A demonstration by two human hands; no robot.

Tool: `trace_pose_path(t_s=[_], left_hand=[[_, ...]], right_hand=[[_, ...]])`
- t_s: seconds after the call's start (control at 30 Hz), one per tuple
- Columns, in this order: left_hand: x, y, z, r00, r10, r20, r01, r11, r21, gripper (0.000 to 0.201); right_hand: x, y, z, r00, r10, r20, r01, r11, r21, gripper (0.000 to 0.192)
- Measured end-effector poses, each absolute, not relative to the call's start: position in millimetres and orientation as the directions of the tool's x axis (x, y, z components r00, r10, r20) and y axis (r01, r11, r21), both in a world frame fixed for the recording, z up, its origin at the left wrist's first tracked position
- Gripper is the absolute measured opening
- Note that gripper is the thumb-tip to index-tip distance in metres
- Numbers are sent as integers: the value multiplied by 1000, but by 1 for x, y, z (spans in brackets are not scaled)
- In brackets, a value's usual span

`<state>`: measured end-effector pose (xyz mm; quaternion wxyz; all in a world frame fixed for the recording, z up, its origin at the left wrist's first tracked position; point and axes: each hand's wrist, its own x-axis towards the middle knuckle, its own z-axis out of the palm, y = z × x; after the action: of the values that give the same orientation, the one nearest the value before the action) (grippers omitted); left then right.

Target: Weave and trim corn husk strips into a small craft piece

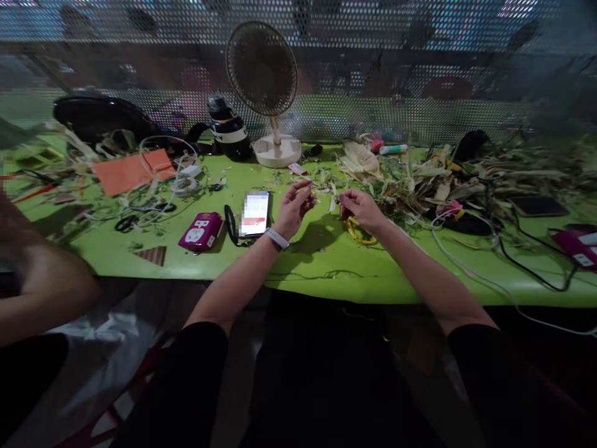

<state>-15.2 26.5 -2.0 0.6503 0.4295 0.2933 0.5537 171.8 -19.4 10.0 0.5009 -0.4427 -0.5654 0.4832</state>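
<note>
My left hand (pixel 293 208), with a pale band at the wrist, is raised over the green table (pixel 298 274). Its fingers are drawn together in a pinch, and whatever is in them is too small to make out. Facing it, my right hand (pixel 362 210) is also closed, thumb against fingers; its contents are hidden. A yellow loop (pixel 359 235), perhaps a scissors handle, shows just below the right hand; I cannot tell whether it is held. A pale strip of dry husk (pixel 333 204) shows between the hands. Beside my left wrist lies a lit phone (pixel 254 213).
Behind stand a fan (pixel 278 151) and a black bottle (pixel 229 134). A purple power socket (pixel 201 231) and black-handled scissors (pixel 125 223) lie left. Dry husks (pixel 420 186) pile up at right, near a white cable (pixel 466 269). Another person's arm (pixel 46 280) rests at far left.
</note>
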Motion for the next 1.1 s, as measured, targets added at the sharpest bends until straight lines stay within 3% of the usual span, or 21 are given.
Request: trace_pose_path(t_s=[0.07,0.17,0.27,0.6,0.87,1.1], left_hand=[[-14,27,-4,215,972,91,-399,3,917,19],[-12,21,-5,379,914,147,-278,-39,960,19],[-9,13,-4,502,843,193,-269,-60,961,25],[-10,13,-4,499,829,253,-281,-121,952,32],[-13,20,-10,545,794,272,-245,-159,956,36],[-18,30,-12,354,881,315,-32,-325,945,25]], right_hand=[[171,-19,9,-79,989,121,-45,118,-992,54],[169,-20,8,-76,991,105,-96,98,-991,53],[167,-21,7,-115,987,116,-78,108,-991,52],[169,-24,13,-171,968,184,34,192,-981,49],[171,-18,6,-92,958,270,127,281,-951,43],[175,-9,-12,-107,960,258,218,276,-936,38]])
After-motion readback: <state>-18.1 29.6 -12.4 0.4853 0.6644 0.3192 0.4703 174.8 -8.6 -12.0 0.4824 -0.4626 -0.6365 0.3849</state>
